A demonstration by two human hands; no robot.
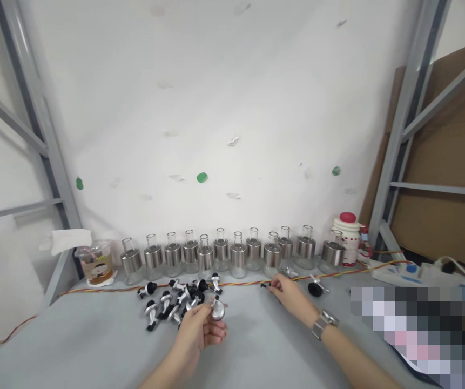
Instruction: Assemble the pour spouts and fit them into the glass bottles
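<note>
My left hand [202,329] pinches a silver pourer stopper [218,310] with a black tip, its round metal face turned toward me. To the left, behind that hand, lies a loose pile of similar silver and black pourer stoppers [165,300]. My right hand [284,292], a watch on its wrist, is closed near the cable, its fingertips on a small black piece [263,286] too small to identify. Several glass bottles [238,254] with metal sleeves and open necks stand upright behind both hands. Another pourer stopper [315,288] lies right of my right hand.
A red and yellow twisted cable [232,283] crosses the grey table [94,340] before the bottles. A plastic cup [96,265] stands left. At right are a white bottle with a red lid [346,240] and a power strip [406,273]. Metal posts flank the table.
</note>
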